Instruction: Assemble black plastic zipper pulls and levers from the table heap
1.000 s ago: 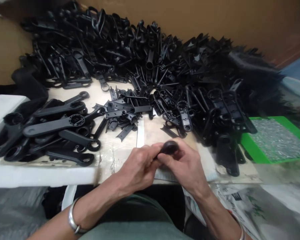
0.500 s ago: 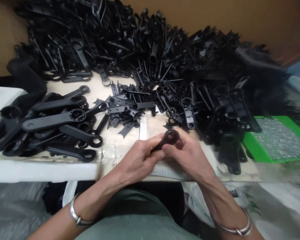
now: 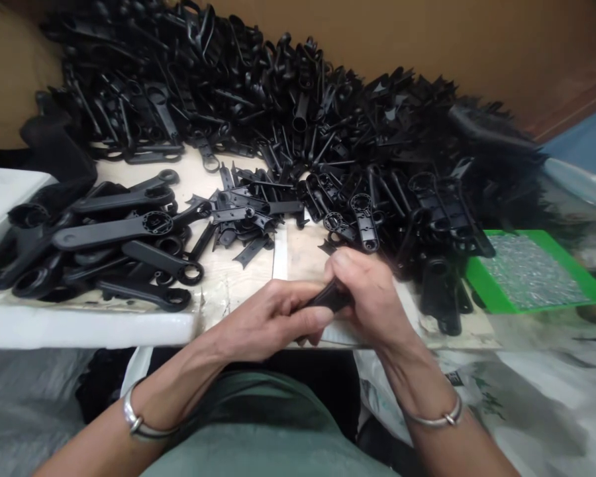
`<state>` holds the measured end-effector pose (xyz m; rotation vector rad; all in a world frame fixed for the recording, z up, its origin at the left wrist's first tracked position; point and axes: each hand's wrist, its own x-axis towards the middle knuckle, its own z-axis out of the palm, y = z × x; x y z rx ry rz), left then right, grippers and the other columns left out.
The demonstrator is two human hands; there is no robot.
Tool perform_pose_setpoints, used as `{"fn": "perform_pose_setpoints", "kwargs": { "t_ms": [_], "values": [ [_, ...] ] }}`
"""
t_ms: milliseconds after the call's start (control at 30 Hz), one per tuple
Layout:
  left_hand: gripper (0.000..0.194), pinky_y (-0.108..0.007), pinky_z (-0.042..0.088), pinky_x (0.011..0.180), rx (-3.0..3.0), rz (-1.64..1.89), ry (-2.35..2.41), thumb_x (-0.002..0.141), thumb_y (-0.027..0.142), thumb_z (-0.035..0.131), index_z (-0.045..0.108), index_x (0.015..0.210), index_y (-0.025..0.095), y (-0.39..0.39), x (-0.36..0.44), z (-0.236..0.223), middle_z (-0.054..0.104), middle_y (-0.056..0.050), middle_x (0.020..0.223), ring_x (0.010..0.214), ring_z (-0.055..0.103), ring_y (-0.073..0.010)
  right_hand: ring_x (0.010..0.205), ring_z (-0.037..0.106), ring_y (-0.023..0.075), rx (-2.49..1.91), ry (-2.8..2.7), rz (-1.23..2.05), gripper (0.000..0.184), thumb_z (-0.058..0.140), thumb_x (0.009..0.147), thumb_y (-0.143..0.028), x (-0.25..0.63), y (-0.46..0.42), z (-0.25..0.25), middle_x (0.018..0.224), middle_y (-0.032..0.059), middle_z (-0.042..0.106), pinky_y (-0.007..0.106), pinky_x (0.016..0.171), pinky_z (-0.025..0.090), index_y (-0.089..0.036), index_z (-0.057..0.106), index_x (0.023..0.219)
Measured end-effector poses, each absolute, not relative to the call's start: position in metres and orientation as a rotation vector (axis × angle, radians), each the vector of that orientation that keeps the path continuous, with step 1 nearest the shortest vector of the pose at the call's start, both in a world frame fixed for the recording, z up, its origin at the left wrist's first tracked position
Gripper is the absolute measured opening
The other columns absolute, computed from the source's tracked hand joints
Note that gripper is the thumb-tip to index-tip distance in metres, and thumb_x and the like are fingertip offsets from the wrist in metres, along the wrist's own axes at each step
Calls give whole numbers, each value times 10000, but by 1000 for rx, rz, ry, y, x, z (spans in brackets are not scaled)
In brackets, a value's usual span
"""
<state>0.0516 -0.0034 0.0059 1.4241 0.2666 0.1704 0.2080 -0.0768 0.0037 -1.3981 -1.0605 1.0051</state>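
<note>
Between my two hands, just above the table's front edge, is a black plastic handle part [image 3: 330,297], mostly covered by fingers. My left hand [image 3: 283,315] is closed around its near end, with the thumb lying along it. Over its far end my right hand [image 3: 370,291] is wrapped, hiding the ring there. Beyond the hands lies a loose cluster of small fork-ended black plastic pieces [image 3: 251,248]. Ribbed black handle halves [image 3: 365,222] with round ends lie just past my right hand. To the left is a stack of black ring-ended handles [image 3: 106,232].
A large heap of black plastic parts [image 3: 238,86] rises along the back wall. At the right stands a green tray [image 3: 583,278] filled with small metal pieces [image 3: 531,271]. A white foam block [image 3: 89,328] edges the table [image 3: 236,281] at the front left.
My right hand has turned and closed over the ring end of the handle part, which showed before. Both hands stay together. The view has shifted slightly.
</note>
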Motion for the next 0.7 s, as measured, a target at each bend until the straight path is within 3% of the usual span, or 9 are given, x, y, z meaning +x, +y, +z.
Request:
{"fn": "perform_pose_setpoints", "kwargs": {
  "t_ms": [100, 233, 333, 433, 533, 700],
  "values": [
    [264, -211, 342, 551, 1391, 133, 269, 929, 318, 514, 596, 770, 123, -4, 50, 6, 530, 9, 679, 599, 457, -88, 335, 274, 63, -1317, -872, 1135, 376, 494, 944, -479, 204, -79, -7, 443, -86, 355, 175, 349, 226, -186, 541, 713],
    [215, -261, 448, 714, 1373, 198, 325, 920, 273, 518, 642, 864, 108, -9, 52, -3, 623, -45, 818, 757, 591, -147, 408, 392, 87, -1492, -1097, 1048, 451, 449, 937, -584, 213, -85, -2, 505, -54, 434, 186, 389, 305, -184, 597, 790],
    [185, -257, 427, 678, 1505, 284, 412, 920, 244, 505, 647, 900, 128, -13, 54, -6, 610, -24, 791, 738, 564, -142, 635, 572, 138, -1649, -1285, 850, 356, 598, 884, -517, 218, -92, 8, 751, 1, 605, 218, 561, 464, -200, 631, 1044],
    [163, -237, 388, 620, 1635, 350, 413, 920, 209, 490, 639, 952, 151, -13, 56, -7, 586, 1, 792, 701, 515, -120, 907, 630, 188, -1618, -1227, 886, 394, 734, 807, -346, 213, -97, 12, 1054, 21, 641, 255, 756, 523, -249, 580, 1156],
    [174, -223, 359, 570, 1737, 319, 426, 886, 142, 499, 631, 997, 161, -13, 56, -9, 582, 15, 780, 649, 488, -104, 882, 637, 178, -1618, -1171, 903, 248, 735, 784, -203, 206, -98, 8, 986, -6, 653, 242, 728, 531, -248, 613, 995],
    [266, -213, 378, 555, 1846, 331, 410, 849, 83, 480, 619, 1067, 147, -14, 55, -17, 609, 11, 746, 610, 514, -103, 780, 622, 155, -1638, -1236, 891, 197, 740, 803, -207, 203, -100, 0, 853, -26, 641, 229, 669, 512, -244, 593, 930]
  ]
}}
